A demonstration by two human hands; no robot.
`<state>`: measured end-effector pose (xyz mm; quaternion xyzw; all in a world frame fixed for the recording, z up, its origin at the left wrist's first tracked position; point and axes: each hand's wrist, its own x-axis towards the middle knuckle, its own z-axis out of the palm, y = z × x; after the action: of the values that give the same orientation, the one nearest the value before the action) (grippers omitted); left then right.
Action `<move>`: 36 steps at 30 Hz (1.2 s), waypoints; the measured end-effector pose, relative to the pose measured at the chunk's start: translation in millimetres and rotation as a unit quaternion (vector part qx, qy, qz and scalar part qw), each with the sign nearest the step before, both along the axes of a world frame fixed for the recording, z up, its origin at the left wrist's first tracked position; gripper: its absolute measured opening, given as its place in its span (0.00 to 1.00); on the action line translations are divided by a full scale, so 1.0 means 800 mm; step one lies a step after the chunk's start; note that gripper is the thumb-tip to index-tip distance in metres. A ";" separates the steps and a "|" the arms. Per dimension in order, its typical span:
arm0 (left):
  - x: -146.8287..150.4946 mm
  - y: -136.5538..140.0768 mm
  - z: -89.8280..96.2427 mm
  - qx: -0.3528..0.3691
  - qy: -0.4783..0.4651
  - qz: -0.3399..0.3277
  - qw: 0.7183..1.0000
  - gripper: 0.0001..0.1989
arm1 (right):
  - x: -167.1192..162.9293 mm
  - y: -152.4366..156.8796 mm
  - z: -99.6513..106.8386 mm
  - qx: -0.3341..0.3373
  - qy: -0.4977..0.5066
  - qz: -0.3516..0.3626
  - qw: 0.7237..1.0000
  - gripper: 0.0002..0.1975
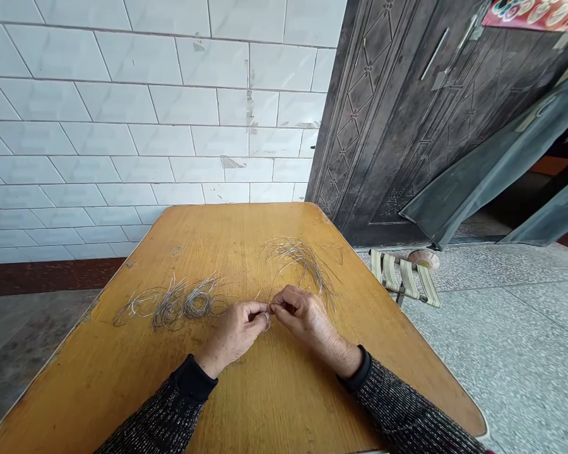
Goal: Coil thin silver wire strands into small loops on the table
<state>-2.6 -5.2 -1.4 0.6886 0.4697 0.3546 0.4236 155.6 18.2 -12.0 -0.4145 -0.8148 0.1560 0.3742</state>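
My left hand [239,331] and my right hand [307,318] meet fingertip to fingertip above the middle of the wooden table [265,403]. Both are closed in a pinch on a thin wire [270,295], whose end pokes up between them; most of it is hidden by the fingers. To the left of my left hand lie several coiled wires [199,302] in loose rings. Beyond my right hand is a spread bundle of loose, fairly straight wires [303,255].
A white tiled wall [170,126] stands at the table's far edge. To the right are a dark metal door [397,126], a grey-green curtain [492,164] and a low stool with striped straps [407,277] on the speckled floor [525,315].
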 end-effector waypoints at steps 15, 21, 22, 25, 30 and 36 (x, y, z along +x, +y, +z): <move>-0.001 0.000 0.005 -0.001 -0.013 -0.010 1.000 0.11 | -0.001 -0.003 -0.003 0.065 -0.079 -0.021 0.995 0.10; -0.003 0.003 0.001 -0.094 -0.168 0.068 0.979 0.06 | -0.001 0.013 -0.007 -0.235 0.234 0.053 0.942 0.11; -0.004 0.004 -0.001 -0.104 -0.181 0.072 0.975 0.06 | -0.002 0.014 -0.006 -0.282 0.268 0.072 0.918 0.13; -0.007 0.006 -0.005 -0.140 -0.231 0.056 0.961 0.07 | -0.003 0.011 0.000 -0.355 0.335 0.092 0.868 0.15; -0.010 0.008 -0.008 -0.182 -0.280 0.029 0.942 0.07 | -0.003 0.010 0.003 -0.372 0.369 0.088 0.847 0.15; -0.011 0.008 -0.004 -0.129 -0.203 0.063 0.969 0.08 | 0.002 0.014 -0.004 -0.206 0.187 0.035 0.960 0.10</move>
<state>-11.2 1.5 -4.8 0.5110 0.4578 0.4493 0.5723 156.9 29.3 -15.4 -0.4177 -0.6942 0.4081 0.4207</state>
